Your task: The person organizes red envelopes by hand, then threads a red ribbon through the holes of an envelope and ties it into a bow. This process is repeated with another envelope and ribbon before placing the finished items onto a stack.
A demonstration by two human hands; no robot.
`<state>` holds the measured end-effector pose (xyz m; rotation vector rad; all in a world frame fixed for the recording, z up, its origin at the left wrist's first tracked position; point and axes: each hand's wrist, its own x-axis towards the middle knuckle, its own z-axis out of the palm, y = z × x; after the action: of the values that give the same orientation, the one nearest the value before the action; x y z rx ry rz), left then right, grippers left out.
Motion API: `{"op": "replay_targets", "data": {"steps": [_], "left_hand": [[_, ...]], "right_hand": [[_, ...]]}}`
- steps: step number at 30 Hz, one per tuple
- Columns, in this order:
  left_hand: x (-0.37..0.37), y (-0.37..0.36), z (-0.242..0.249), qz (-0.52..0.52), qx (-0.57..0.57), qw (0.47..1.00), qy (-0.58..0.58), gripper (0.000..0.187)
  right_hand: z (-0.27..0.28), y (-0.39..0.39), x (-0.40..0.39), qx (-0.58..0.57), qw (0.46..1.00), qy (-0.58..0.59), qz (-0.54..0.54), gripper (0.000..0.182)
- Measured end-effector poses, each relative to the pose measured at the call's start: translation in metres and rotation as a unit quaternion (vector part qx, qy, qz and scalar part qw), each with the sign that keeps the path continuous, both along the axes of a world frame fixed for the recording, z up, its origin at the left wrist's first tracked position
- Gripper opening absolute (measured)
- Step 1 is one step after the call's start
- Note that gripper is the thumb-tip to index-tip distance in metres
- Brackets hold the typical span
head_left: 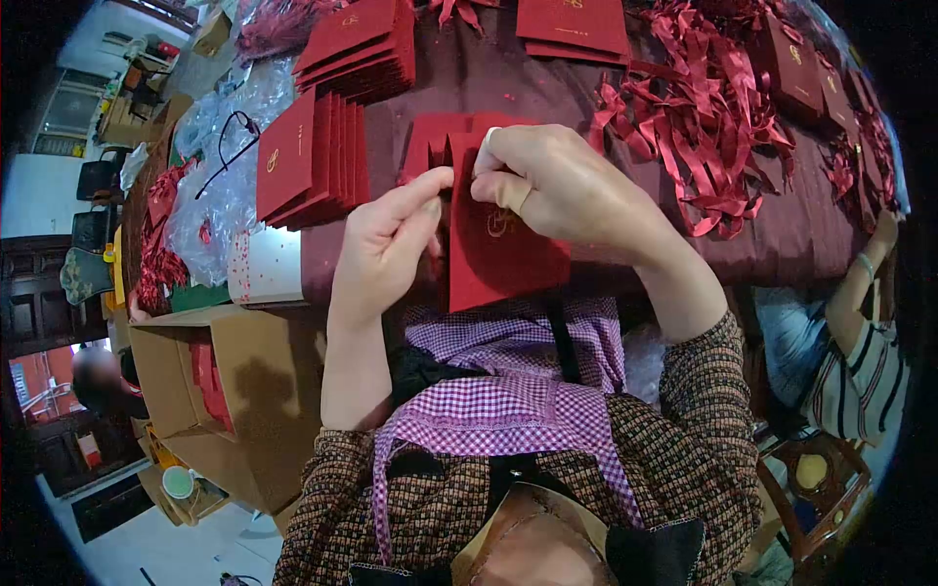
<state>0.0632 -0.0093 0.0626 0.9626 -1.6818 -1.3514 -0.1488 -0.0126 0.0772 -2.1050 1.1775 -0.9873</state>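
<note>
A red paper bag (503,259) with a gold print stands at the table's front edge, before my body. My left hand (386,234) is closed in a pinch at the bag's left upper edge, its thumb and forefinger tips together. From the right, my right hand (552,181) bends over the top edge, with its fingers curled and pressed against the bag. A pale band shows on one of its fingers. My right hand covers part of the gold print. Whether a ribbon is between my fingertips cannot be made out. More red paper (425,137) lies just behind the bag.
Stacks of red bags stand at the left (313,161) and back (572,24). Loose red ribbons (689,107) heap at the right. Glasses (230,146) lie on clear plastic. A cardboard box (264,391) is at lower left. A co-worker's arm (860,278) reaches in at far right.
</note>
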Motion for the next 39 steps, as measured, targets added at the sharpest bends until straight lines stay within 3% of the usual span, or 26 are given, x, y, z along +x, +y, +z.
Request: {"op": "replay_targets", "data": {"steps": [4, 6, 15, 19, 21, 25, 27, 29, 31, 32, 34, 39], "left_hand": [[-0.013, -0.009, -0.009, 0.015, -0.103, 0.995, 0.006, 0.025], [-0.011, -0.010, -0.012, 0.028, -0.211, 0.976, -0.047, 0.024], [-0.016, -0.008, -0.018, 0.077, -0.141, 0.987, -0.026, 0.012], [-0.018, -0.010, -0.020, 0.061, -0.124, 0.990, -0.031, 0.012], [-0.030, -0.004, -0.009, 0.057, -0.129, 0.990, 0.030, 0.013], [-0.017, -0.010, -0.019, 0.042, -0.143, 0.988, -0.039, 0.013], [-0.017, -0.009, -0.020, 0.045, -0.138, 0.989, -0.029, 0.013], [-0.017, -0.008, -0.019, 0.038, -0.126, 0.990, -0.046, 0.013], [-0.019, -0.009, -0.017, 0.031, -0.117, 0.991, -0.061, 0.013], [-0.022, -0.011, -0.015, 0.024, -0.161, 0.984, -0.070, 0.013], [-0.024, -0.012, -0.014, 0.014, -0.204, 0.976, -0.077, 0.013], [-0.025, -0.011, -0.021, 0.073, -0.105, 0.992, -0.021, 0.014]], "right_hand": [[0.001, 0.003, 0.001, 0.018, 0.999, -0.039, 0.021, 0.015], [0.000, 0.003, 0.002, 0.017, 0.999, -0.045, 0.025, 0.015], [-0.001, 0.001, -0.006, 0.076, 0.994, -0.070, 0.033, 0.014], [-0.008, 0.000, -0.004, 0.033, 0.996, -0.080, 0.017, 0.014], [-0.001, 0.003, -0.002, 0.019, 1.000, 0.007, -0.019, 0.013], [-0.002, 0.004, -0.002, 0.002, 1.000, 0.008, -0.020, 0.014], [0.002, 0.001, -0.010, 0.080, 0.996, -0.027, 0.036, 0.015], [0.006, -0.006, -0.020, 0.050, 0.993, -0.103, 0.007, 0.014], [0.001, -0.018, -0.019, -0.157, 0.985, -0.067, 0.025, 0.020], [-0.001, -0.020, -0.016, -0.169, 0.982, -0.038, 0.079, 0.027], [-0.012, -0.018, -0.007, -0.102, 0.990, -0.044, 0.088, 0.026], [-0.011, -0.020, -0.007, -0.107, 0.989, -0.061, 0.083, 0.018]]}}
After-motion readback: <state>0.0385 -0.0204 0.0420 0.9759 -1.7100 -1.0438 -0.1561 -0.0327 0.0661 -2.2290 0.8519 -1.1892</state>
